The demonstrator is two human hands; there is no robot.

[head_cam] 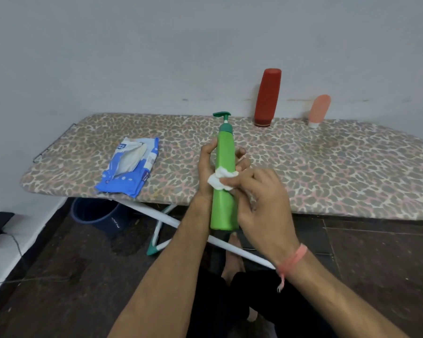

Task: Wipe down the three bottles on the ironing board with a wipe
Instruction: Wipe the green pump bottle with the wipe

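My left hand [206, 170] grips a tall green pump bottle [224, 206] from behind, tilted away from me over the near edge of the ironing board [327, 167]. My right hand [264, 203] pinches a crumpled white wipe [220, 179] against the bottle's middle. A red bottle [267, 97] stands upside down on its cap at the board's far edge by the wall. To its right a small pink tube [318, 111] stands on its white cap.
An opened blue pack of wipes [130, 167] lies on the board's left part. Under the board are its white legs [166, 220], a dark blue bucket [98, 215] and dark floor. A black cable [12, 240] runs along the left floor edge.
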